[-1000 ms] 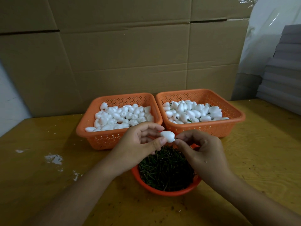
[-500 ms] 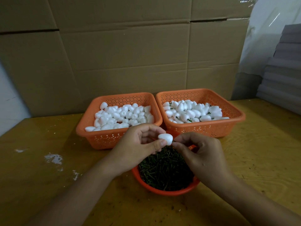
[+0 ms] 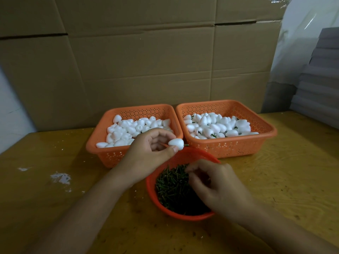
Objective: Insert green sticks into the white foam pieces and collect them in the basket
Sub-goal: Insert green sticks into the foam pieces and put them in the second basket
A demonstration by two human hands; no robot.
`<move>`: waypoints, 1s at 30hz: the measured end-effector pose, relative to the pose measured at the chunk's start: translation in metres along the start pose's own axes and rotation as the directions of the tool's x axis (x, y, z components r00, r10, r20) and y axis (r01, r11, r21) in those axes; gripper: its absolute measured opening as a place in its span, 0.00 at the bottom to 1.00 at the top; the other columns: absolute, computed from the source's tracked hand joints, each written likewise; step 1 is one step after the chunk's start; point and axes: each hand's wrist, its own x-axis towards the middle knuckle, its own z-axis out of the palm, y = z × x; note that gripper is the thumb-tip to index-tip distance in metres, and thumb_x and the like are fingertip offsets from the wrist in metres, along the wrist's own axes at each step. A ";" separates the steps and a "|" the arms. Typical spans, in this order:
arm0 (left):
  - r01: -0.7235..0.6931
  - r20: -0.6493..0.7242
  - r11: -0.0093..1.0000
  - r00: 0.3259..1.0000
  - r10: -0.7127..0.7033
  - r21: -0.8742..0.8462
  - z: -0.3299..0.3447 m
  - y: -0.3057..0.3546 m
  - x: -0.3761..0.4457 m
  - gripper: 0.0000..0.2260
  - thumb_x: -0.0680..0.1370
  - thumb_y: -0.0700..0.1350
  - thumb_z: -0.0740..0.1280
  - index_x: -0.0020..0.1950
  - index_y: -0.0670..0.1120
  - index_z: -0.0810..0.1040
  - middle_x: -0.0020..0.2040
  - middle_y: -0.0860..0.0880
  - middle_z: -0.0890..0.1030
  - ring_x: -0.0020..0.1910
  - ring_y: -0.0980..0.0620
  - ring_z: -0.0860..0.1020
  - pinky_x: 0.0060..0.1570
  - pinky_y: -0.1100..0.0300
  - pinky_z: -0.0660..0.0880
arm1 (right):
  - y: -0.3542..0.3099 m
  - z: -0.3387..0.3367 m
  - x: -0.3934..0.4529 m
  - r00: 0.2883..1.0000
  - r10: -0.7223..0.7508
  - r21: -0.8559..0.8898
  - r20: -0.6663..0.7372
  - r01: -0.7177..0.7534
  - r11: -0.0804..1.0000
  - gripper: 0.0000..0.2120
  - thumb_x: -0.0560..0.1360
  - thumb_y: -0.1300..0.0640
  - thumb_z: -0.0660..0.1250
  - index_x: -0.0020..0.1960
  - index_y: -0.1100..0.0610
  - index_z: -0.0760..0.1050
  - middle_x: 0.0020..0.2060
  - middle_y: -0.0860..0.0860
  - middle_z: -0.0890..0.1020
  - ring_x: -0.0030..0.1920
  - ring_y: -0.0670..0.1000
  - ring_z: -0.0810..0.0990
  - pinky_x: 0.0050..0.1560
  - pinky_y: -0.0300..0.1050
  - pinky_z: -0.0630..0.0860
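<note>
Starting at the left, white flecks mark the yellow-brown table, and behind them the left orange basket holds plain white foam pieces heaped against its near wall. In front of that basket the left hand hovers above the table, thumb and curled fingers pinching one white foam piece — a short green stick pokes out of its right end, so this one already carries its stem. The held piece sits just over the gap between the left basket and the round orange bowl nearer the person.

That bowl is filled with loose green sticks. The right hand is down over the bowl's right half, fingers bent toward the pile; it is motion-blurred (the fingertips most of all), so I cannot tell whether it has a stick pinched or is only touching the heap.

Farther right, just beside the first basket and touching it along one side, the right orange basket holds foam pieces with green stems showing here and there. Cardboard sheets stand behind both baskets — grey stacked boards fill the far right edge.
</note>
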 end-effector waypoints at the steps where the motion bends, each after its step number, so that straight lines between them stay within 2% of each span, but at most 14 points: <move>1: -0.005 -0.033 1.000 0.999 0.006 0.017 -0.001 0.003 0.004 0.08 0.75 0.43 0.75 0.52 0.51 0.82 0.49 0.52 0.86 0.45 0.53 0.84 0.46 0.63 0.80 | -0.002 0.001 0.000 0.999 -0.014 -0.055 0.044 0.017 0.998 0.12 0.74 0.45 0.60 0.52 0.45 0.80 0.34 0.38 0.80 0.33 0.39 0.77 0.35 0.40 0.71; 4: 0.001 -0.139 0.998 0.990 0.008 0.063 -0.003 0.012 0.025 0.07 0.75 0.45 0.75 0.51 0.51 0.82 0.47 0.53 0.86 0.44 0.54 0.85 0.44 0.63 0.80 | -0.003 0.000 -0.001 0.997 -0.024 -0.058 0.078 0.028 0.998 0.16 0.74 0.43 0.57 0.53 0.45 0.79 0.39 0.41 0.83 0.38 0.43 0.80 0.39 0.47 0.76; 8: 0.039 -0.195 0.982 0.981 -0.002 0.187 0.005 0.017 0.069 0.07 0.75 0.49 0.75 0.50 0.50 0.82 0.45 0.51 0.85 0.46 0.52 0.84 0.49 0.55 0.79 | -0.002 -0.001 -0.001 0.996 -0.048 -0.060 0.082 0.053 0.997 0.15 0.74 0.44 0.57 0.54 0.45 0.79 0.33 0.40 0.81 0.33 0.42 0.78 0.32 0.42 0.72; 12: 0.087 -0.209 0.961 0.977 -0.031 0.263 0.027 0.017 0.124 0.06 0.75 0.47 0.74 0.48 0.48 0.80 0.42 0.51 0.81 0.46 0.49 0.82 0.49 0.56 0.78 | -0.002 -0.001 -0.001 0.994 -0.046 -0.061 0.097 0.052 0.997 0.14 0.75 0.44 0.58 0.55 0.45 0.78 0.36 0.41 0.82 0.34 0.43 0.78 0.34 0.45 0.74; 14: 0.099 -0.224 0.949 0.974 -0.031 0.300 0.038 0.018 0.148 0.09 0.75 0.48 0.74 0.52 0.48 0.79 0.46 0.51 0.82 0.49 0.49 0.82 0.53 0.55 0.78 | -0.002 -0.002 0.000 0.993 -0.055 -0.059 0.103 0.061 0.996 0.14 0.75 0.44 0.58 0.56 0.45 0.78 0.35 0.41 0.82 0.32 0.42 0.77 0.32 0.41 0.72; 16: 0.120 -0.254 0.928 0.967 -0.028 0.352 0.042 0.017 0.164 0.14 0.76 0.50 0.73 0.59 0.47 0.78 0.54 0.48 0.83 0.54 0.48 0.81 0.57 0.55 0.77 | -0.002 -0.002 0.000 0.992 -0.066 -0.062 0.107 0.073 0.995 0.14 0.75 0.45 0.58 0.56 0.44 0.77 0.33 0.39 0.79 0.30 0.39 0.74 0.31 0.36 0.66; 19: 0.138 -0.283 0.891 0.959 -0.011 0.433 0.033 0.013 0.167 0.09 0.78 0.50 0.69 0.55 0.49 0.80 0.54 0.49 0.83 0.54 0.49 0.80 0.52 0.59 0.74 | -0.002 -0.004 0.001 0.991 -0.070 -0.078 0.111 0.079 0.994 0.14 0.75 0.44 0.58 0.57 0.44 0.76 0.35 0.36 0.78 0.31 0.36 0.73 0.32 0.34 0.67; 21: 0.160 -0.253 0.858 0.967 -0.036 0.488 0.019 0.005 0.158 0.04 0.78 0.45 0.68 0.51 0.49 0.81 0.52 0.48 0.83 0.53 0.48 0.81 0.53 0.57 0.76 | -0.003 -0.004 0.001 0.990 -0.067 -0.079 0.125 0.077 0.994 0.14 0.76 0.44 0.57 0.57 0.44 0.76 0.38 0.38 0.80 0.33 0.37 0.73 0.34 0.38 0.71; 23: 0.195 -0.196 0.796 0.976 -0.098 0.574 0.001 -0.005 0.146 0.06 0.78 0.41 0.66 0.52 0.47 0.82 0.54 0.46 0.84 0.55 0.46 0.81 0.59 0.52 0.76 | -0.004 -0.004 0.000 0.988 -0.071 -0.084 0.138 0.083 0.993 0.14 0.76 0.45 0.57 0.57 0.45 0.77 0.40 0.40 0.82 0.36 0.39 0.76 0.35 0.39 0.73; 26: 0.288 -0.103 0.598 0.940 -0.324 0.748 -0.024 -0.015 0.125 0.13 0.79 0.43 0.66 0.64 0.48 0.79 0.64 0.46 0.79 0.61 0.47 0.78 0.60 0.54 0.73 | -0.004 -0.003 0.000 0.987 -0.078 -0.100 0.142 0.093 0.991 0.15 0.76 0.45 0.57 0.56 0.45 0.77 0.42 0.41 0.83 0.41 0.42 0.79 0.35 0.33 0.70; 28: 0.263 -0.050 0.399 0.880 -0.472 0.878 -0.034 -0.019 0.115 0.18 0.80 0.48 0.65 0.70 0.51 0.76 0.75 0.50 0.70 0.69 0.48 0.72 0.62 0.55 0.67 | -0.004 -0.003 -0.001 0.987 -0.077 -0.110 0.142 0.093 0.990 0.15 0.76 0.45 0.57 0.57 0.45 0.77 0.43 0.41 0.83 0.42 0.43 0.79 0.35 0.33 0.68; 30: 0.176 -0.016 0.276 0.867 -0.498 0.945 -0.039 -0.023 0.109 0.18 0.81 0.53 0.63 0.71 0.55 0.76 0.82 0.56 0.55 0.77 0.50 0.61 0.71 0.50 0.58 | -0.004 -0.004 -0.001 0.987 -0.077 -0.115 0.141 0.094 0.989 0.15 0.76 0.45 0.57 0.57 0.45 0.77 0.43 0.41 0.84 0.42 0.44 0.79 0.37 0.38 0.70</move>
